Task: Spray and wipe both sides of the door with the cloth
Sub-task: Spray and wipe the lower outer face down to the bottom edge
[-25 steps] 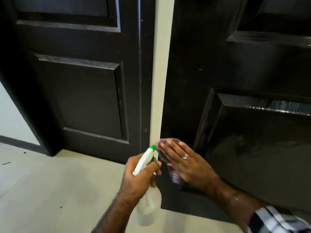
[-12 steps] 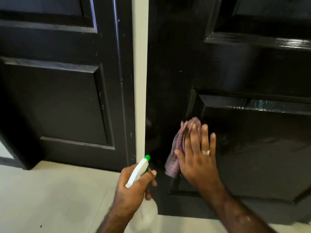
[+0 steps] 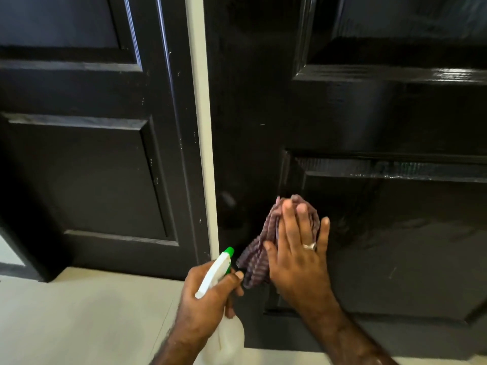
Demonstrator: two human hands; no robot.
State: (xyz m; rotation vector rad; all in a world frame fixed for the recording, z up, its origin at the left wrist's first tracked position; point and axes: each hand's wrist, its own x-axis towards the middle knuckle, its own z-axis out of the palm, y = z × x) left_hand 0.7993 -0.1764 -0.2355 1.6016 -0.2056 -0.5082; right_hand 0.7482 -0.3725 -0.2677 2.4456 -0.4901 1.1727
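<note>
A glossy black panelled door (image 3: 369,122) fills the right of the view. My right hand (image 3: 297,248), fingers straight, presses a striped purple cloth (image 3: 257,262) flat against the door's lower left stile, beside the lower panel's frame. A ring shows on one finger. My left hand (image 3: 208,299) grips a white spray bottle (image 3: 226,335) by its neck, and the green nozzle (image 3: 228,251) points up towards the cloth. The bottle's body hangs below my fist.
A second black panelled door (image 3: 87,154) stands at the left, with a pale wall strip (image 3: 203,127) between the two doors. Light floor tiles (image 3: 79,317) spread below both.
My right hand has slid the cloth from the door's left edge rightward and up onto the stile beside the lower panel. The view has shifted left. The spray bottle stays in my left hand.
</note>
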